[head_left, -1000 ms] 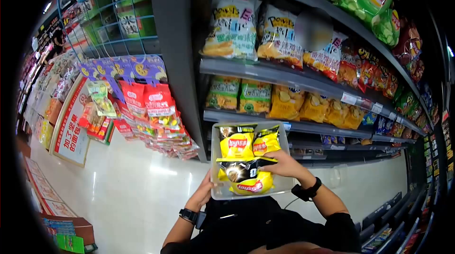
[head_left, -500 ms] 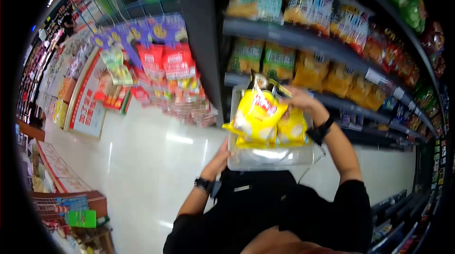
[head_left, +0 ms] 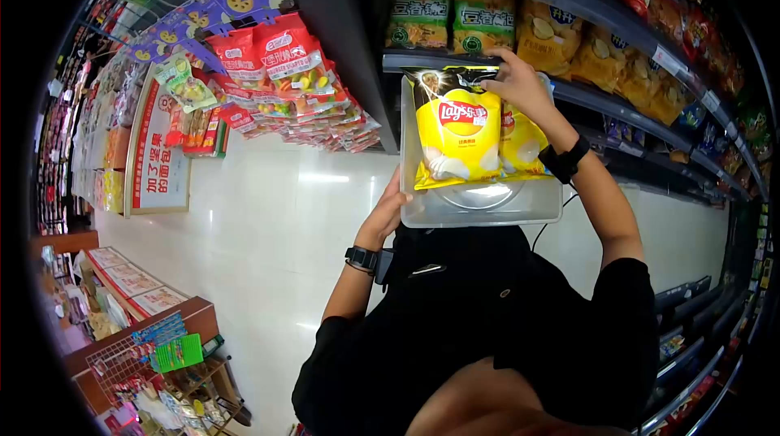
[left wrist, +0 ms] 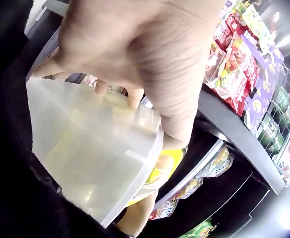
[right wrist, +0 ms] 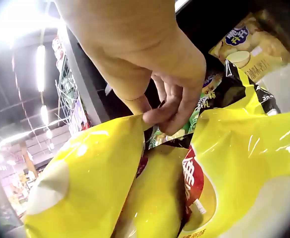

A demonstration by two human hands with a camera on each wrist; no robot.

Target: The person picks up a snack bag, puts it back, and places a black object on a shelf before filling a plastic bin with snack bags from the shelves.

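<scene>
Left hand (head_left: 385, 212): fingers and thumb curled about the wall of a translucent plastic bin (head_left: 487, 217), at its left side. Right hand (head_left: 520, 93): fingers bent, pinching the top edge of a yellow Lay's bag; exactly which one, cannot tell. Front Lay's bag (head_left: 459, 143) upright in the bin, label outward; second Lay's bag (head_left: 520, 147) beside it, partly overlapped. Beyond the bin, green snack bags (head_left: 418, 17) and orange chip bags (head_left: 548, 34) on a shelf. Red candy bags (head_left: 292, 54) hang to the left.
</scene>
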